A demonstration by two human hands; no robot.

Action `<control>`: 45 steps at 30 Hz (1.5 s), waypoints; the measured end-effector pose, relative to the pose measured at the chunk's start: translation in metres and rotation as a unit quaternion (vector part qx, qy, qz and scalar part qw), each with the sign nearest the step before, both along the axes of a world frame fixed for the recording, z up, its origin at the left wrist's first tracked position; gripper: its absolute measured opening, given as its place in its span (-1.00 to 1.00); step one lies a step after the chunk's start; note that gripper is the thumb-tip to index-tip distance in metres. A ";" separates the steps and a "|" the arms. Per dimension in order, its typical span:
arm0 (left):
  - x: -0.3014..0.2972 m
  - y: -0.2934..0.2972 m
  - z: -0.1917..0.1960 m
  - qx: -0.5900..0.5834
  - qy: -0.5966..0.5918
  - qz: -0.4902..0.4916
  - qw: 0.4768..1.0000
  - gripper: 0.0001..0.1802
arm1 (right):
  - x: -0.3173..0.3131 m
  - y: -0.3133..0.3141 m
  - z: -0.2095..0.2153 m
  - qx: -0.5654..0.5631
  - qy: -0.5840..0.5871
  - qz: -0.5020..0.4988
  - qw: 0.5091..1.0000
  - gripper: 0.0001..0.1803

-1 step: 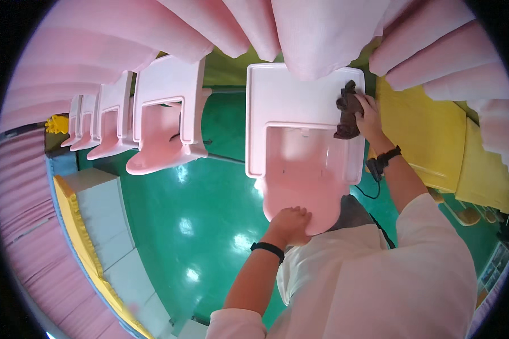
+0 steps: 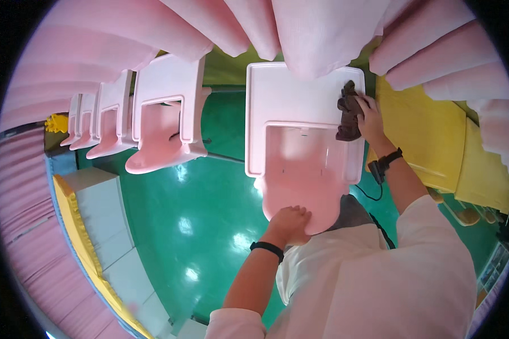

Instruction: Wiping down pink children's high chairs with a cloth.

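Note:
A pink high chair (image 2: 302, 200) with a pale pink tray (image 2: 291, 93) stands in front of me. My left hand (image 2: 291, 225) is closed over the rounded near edge of its backrest, the fingers curled on the rim. On the right side of the tray lies a crumpled dark brown cloth (image 2: 349, 116), and my right hand (image 2: 370, 117) grips it, pressing it against the tray surface. Part of the cloth is hidden under the fingers. Black bands circle both wrists; the right one carries a small device with a cable.
More pink high chairs (image 2: 167, 130) line up to the left. Pink curtains (image 2: 322, 34) hang over the far edge of the tray. Yellow-covered furniture (image 2: 421, 135) stands close on the right. White cabinets (image 2: 104, 220) with a yellow trim run along the left of the green floor (image 2: 175, 243).
My right hand and the brown cloth have shifted very slightly to the right and nearer on the tray. My left hand stays in place.

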State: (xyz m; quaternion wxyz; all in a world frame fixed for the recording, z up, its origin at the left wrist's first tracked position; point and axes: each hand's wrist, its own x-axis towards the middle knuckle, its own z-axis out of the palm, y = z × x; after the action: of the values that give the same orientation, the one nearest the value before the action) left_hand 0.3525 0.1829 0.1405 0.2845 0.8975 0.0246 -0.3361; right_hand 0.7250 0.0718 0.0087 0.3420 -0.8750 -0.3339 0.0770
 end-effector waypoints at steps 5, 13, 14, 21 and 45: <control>-0.001 0.001 0.000 0.009 -0.014 -0.005 1.000 -0.32 | -0.027 -0.024 0.039 -0.210 -0.070 0.154 0.963 -0.01; 0.000 0.001 0.001 0.003 -0.030 -0.001 1.000 -0.40 | -0.005 -0.028 0.048 -0.317 -0.095 0.260 0.907 -0.09; -0.003 0.000 -0.001 0.000 -0.057 0.013 0.998 -0.48 | 0.009 -0.028 0.035 -0.310 -0.121 0.235 0.913 -0.17; -0.012 -0.002 -0.011 -0.014 -0.122 0.043 0.991 -0.49 | 0.082 0.037 0.010 -0.305 -0.199 0.140 0.921 -0.30; -0.010 -0.001 -0.007 -0.032 -0.038 0.051 0.997 -0.48 | -0.025 0.305 -0.017 -0.090 -0.112 0.242 0.960 -0.33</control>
State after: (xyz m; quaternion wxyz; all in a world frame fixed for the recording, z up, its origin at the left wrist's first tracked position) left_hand 0.3426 0.1815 0.1333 0.3310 0.8975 0.0484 -0.2875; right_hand 0.7005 0.3769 -0.0086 0.1937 -0.7983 -0.5634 0.0886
